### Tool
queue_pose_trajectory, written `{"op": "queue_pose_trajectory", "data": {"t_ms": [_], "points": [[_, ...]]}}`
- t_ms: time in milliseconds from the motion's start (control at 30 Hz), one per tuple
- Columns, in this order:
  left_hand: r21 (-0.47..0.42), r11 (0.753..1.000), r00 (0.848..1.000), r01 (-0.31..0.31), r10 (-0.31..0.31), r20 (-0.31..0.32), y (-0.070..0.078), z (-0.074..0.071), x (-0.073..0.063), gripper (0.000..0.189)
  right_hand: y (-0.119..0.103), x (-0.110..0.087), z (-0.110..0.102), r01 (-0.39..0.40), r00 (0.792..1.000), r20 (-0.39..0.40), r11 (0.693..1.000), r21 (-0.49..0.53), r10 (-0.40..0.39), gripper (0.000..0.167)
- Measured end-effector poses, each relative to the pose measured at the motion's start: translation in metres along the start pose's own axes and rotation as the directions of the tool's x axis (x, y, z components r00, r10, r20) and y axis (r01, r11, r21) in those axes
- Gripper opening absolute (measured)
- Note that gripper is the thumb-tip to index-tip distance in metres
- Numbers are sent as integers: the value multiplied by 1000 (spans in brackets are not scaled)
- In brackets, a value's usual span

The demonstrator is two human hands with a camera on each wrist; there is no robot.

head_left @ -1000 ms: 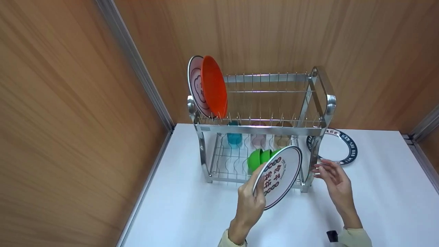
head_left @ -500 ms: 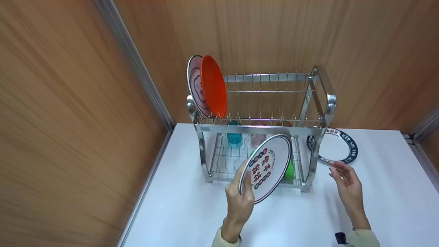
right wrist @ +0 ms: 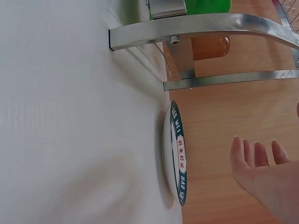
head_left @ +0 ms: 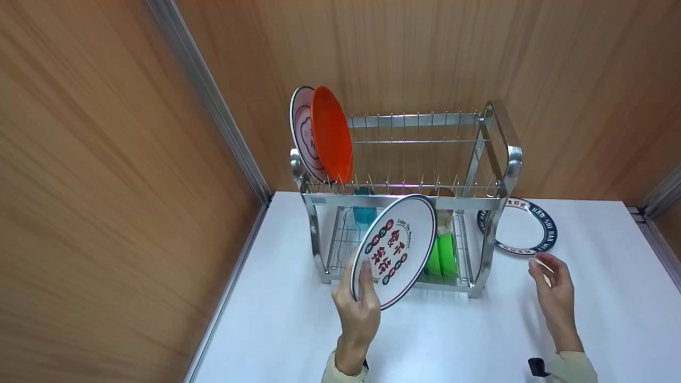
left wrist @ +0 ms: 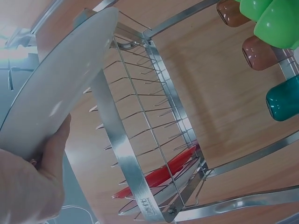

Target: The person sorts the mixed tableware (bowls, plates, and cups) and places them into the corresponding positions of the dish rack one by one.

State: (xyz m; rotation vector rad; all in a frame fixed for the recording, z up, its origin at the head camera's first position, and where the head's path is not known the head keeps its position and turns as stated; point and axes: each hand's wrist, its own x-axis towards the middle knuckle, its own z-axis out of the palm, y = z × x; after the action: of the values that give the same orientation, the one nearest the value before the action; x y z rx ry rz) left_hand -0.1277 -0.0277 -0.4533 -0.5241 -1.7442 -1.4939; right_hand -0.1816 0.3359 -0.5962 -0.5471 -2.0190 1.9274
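My left hand (head_left: 357, 311) grips the lower left rim of a white plate (head_left: 396, 252) with red lettering, thumb across its face. The plate is tilted in front of the metal dish rack (head_left: 404, 202), and its pale underside (left wrist: 60, 79) shows in the left wrist view. On the right, my right hand (head_left: 556, 290) holds nothing, its fingers loosely bent above the table. Just beyond those fingertips lies a plate with a dark lettered rim (head_left: 545, 229), flat on the table. An orange plate (head_left: 331, 135) and a patterned plate (head_left: 302, 119) stand upright at the rack's left end.
On the rack's lower tier are green bowls (head_left: 446, 255), partly behind the held plate, and a teal cup (head_left: 364, 213). Brownish cups (left wrist: 261, 52) stand beside it. Wooden panels (head_left: 420, 58) enclose the white table (head_left: 276, 319) at the back and left.
My left hand has carried the held plate left and slightly up, uncovering the green bowls' right side. My right hand has moved right, away from the rack's leg.
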Motion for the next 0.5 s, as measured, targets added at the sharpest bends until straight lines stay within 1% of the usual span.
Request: {"op": "queue_pose_trajectory", "data": {"t_ms": [100, 233, 367, 500], "points": [[22, 1000, 999, -8, 9, -39, 0, -3, 2, 46, 2, 4, -3, -38, 999, -6, 999, -32, 38, 60], [36, 999, 996, -30, 33, -78, -1, -6, 5, 50, 7, 8, -8, -60, 998, 5, 997, -52, 61, 66], [34, 998, 993, -51, 54, -108, -1, -8, 9, 52, 12, 11, -12, -93, 995, 15, 995, -28, 94, 70], [31, 999, 988, -35, 40, -147, 1, -10, 13, 50, 17, 15, -15, -158, 987, 13, 987, 21, 158, 73]]}}
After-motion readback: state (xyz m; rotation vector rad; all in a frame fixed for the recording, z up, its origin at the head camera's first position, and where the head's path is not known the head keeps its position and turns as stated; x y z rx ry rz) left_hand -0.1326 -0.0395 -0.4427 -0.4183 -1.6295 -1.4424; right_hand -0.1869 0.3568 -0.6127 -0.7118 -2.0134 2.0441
